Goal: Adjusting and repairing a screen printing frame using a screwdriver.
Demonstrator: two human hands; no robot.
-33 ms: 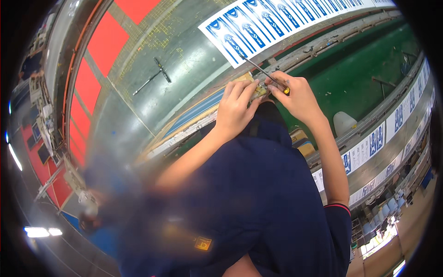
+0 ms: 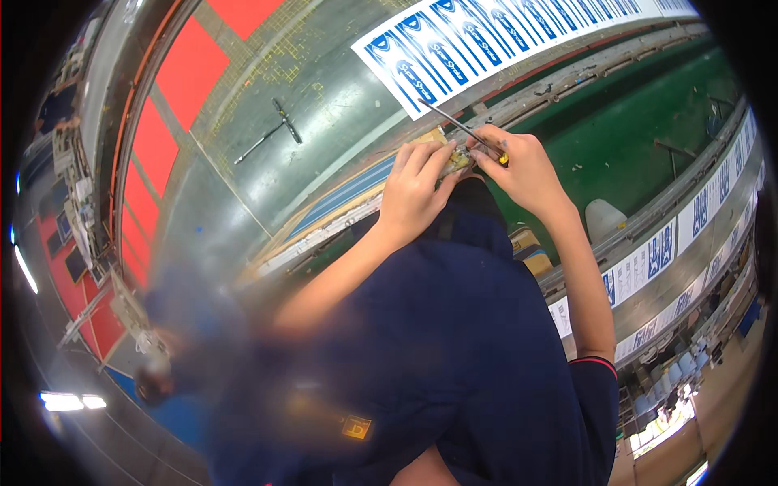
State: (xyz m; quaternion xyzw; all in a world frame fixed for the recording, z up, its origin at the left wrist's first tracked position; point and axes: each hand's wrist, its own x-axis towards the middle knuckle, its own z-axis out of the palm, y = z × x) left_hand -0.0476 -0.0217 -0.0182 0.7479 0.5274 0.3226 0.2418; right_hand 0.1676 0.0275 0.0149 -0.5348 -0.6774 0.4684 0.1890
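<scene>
My right hand (image 2: pixel 523 170) is closed around a screwdriver (image 2: pixel 455 119) with a long thin shaft and a yellow and black handle end. Its shaft points up and left over the printed sheet, while my right fingertips touch a small yellowish metal fitting (image 2: pixel 459 159) at the table's edge. From the left, my left hand (image 2: pixel 415 182) pinches that same fitting, its fingers bent and close together. The fingers partly cover the fitting, so its exact kind cannot be made out. Beneath my left hand runs a wooden-edged frame with a blue strip (image 2: pixel 344 197).
On the grey-green table (image 2: pixel 243 198) lies a black T-handled tool (image 2: pixel 284 125). White sheets with blue print (image 2: pixel 438 61) run along the far side. Red panels (image 2: pixel 190 73) line the left. A green gap (image 2: pixel 592 138) with metal rails separates me from another printed row (image 2: pixel 640 267).
</scene>
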